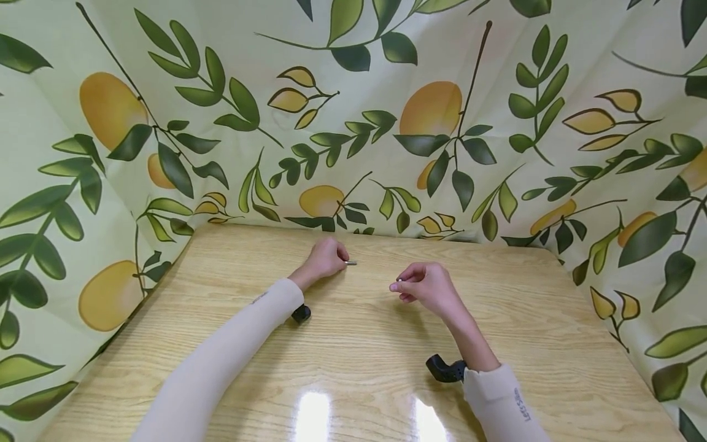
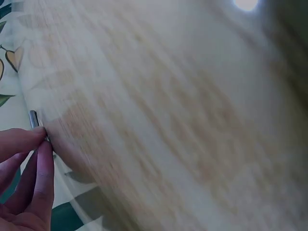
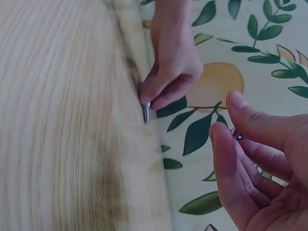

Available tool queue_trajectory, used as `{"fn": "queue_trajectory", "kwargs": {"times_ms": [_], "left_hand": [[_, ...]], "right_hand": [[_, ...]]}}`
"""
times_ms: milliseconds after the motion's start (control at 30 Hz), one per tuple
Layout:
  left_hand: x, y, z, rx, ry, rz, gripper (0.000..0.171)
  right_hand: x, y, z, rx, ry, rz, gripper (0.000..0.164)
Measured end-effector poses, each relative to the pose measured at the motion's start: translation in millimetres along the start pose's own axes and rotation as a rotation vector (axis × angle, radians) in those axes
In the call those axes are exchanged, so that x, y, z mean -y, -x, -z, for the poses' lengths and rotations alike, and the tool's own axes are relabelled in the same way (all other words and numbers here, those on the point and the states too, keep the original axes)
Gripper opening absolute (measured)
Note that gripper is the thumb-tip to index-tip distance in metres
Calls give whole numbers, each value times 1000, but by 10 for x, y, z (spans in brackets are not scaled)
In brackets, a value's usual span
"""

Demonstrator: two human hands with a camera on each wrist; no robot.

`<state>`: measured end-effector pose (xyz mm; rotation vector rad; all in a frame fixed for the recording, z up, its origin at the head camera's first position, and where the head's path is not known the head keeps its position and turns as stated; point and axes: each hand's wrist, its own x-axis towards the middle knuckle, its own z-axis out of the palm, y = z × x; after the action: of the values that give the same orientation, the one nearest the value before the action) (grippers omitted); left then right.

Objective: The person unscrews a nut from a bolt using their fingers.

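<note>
My left hand (image 1: 326,256) pinches a short silver metal rod (image 1: 351,263) between thumb and fingertips, over the far middle part of the table. In the right wrist view the free end of this rod (image 3: 147,114) sticks out past the fingertips; the left wrist view shows its rounded grey end (image 2: 33,118). To the right and a little nearer, my right hand (image 1: 431,285) holds a small shiny metal piece (image 3: 237,134) between thumb and fingers. Fingers cover most of that piece, so its kind cannot be made out. The two hands are apart.
The wooden table (image 1: 353,344) has a light grain and two bright reflections near the front. A fabric backdrop (image 1: 353,153) printed with leaves and fruit rises behind and at both sides. Dark camera mounts (image 1: 444,369) hang at the wrists.
</note>
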<state>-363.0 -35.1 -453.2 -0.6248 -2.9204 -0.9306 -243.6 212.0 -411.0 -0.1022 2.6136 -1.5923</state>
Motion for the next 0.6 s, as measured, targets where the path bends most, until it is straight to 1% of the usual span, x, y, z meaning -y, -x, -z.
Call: {"fn": "queue_trajectory", "kwargs": {"times_ms": [100,200,400,533,600], "left_hand": [[12,9,18,18,2,9,11],[15,22,71,41,11,15,14],[30,90,189,89,66,63,29],[52,128,245,118,97,94,31],[61,149,260,133,113,110,31]], "right_hand": [[6,-55,-27,-23,115,18,20],[32,-188,-72,-17,282,60,22],[93,-654,-235,61,636,165,27],[48,-959,-366,113,815,214,29],[10,-1066,-410,132,859,229,27]]}}
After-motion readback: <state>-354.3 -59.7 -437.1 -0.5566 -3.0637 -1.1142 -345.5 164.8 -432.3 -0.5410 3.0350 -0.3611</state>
